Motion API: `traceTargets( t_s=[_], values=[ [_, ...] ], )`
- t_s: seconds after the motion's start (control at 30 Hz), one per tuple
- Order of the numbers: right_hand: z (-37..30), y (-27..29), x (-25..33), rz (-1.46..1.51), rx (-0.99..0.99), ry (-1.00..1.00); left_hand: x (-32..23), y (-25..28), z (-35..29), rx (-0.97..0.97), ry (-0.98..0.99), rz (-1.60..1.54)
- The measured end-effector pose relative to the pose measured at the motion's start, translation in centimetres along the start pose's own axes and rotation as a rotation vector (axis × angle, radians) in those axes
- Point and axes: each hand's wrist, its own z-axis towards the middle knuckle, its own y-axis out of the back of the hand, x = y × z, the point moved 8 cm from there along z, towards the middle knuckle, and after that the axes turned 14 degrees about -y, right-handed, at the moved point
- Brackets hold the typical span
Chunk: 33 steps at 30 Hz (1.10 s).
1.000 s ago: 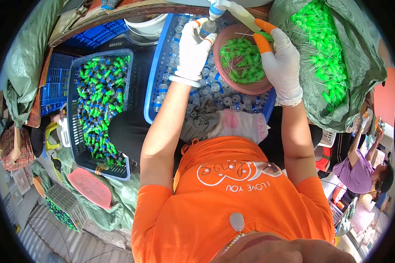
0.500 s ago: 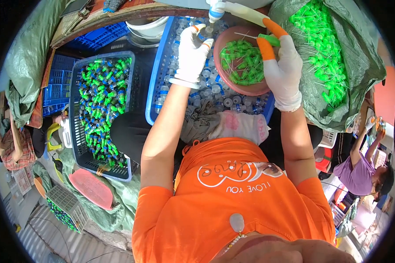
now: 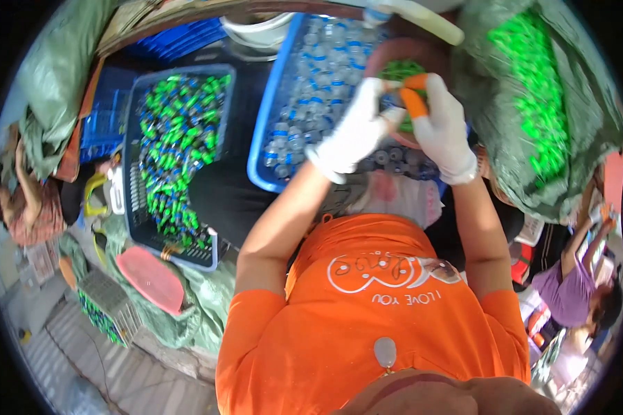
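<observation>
My left hand (image 3: 363,131), in a white glove, is closed round a small clear bottle (image 3: 392,101) with blue on it, partly hidden and smeared by motion. Against it, my right hand (image 3: 444,128) pinches with gloved fingers that wear orange finger covers. The green cap with a thin white stem that this hand held a moment ago is hidden behind the fingers. Both hands meet over a pink bowl (image 3: 377,61) of green capped stems (image 3: 400,69). The bowl stands in a blue crate (image 3: 262,149) holding many small clear bottles (image 3: 318,90).
A white nozzle arm (image 3: 429,24) reaches over the crate's far edge. At right, a green sack (image 3: 595,131) holds green caps (image 3: 536,97). At left stands a dark basket (image 3: 135,200) of green-capped bottles (image 3: 180,152). Other people work at far left (image 3: 34,211) and far right (image 3: 567,290).
My left hand has brought the bottle from under the nozzle, right and nearer. The right hand has come down and inward to meet it. The whole view has shifted slightly.
</observation>
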Motion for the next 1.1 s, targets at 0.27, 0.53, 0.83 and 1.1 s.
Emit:
traceTargets(
  t_s=[0.27, 0.53, 0.83, 1.1],
  values=[
    [-1.8, -2.4, -4.2, 0.525, 0.226, -0.444, -4.8, -0.4, -0.8, -0.033, -0.543, 0.545],
    [-4.2, -3.4, -5.4, 0.291, 0.34, -0.407, -3.4, 0.3, -3.5, 0.181, -0.379, 0.584],
    [-7.4, -5.1, -5.5, 0.44, 0.517, -0.4, -4.7, 0.2, -7.6, 0.117, -0.359, 0.426],
    [-8.4, -8.0, -1.0, 0.661, 0.549, -0.484, -7.2, 7.9, -10.4, -0.011, -0.377, 0.707]
  ],
)
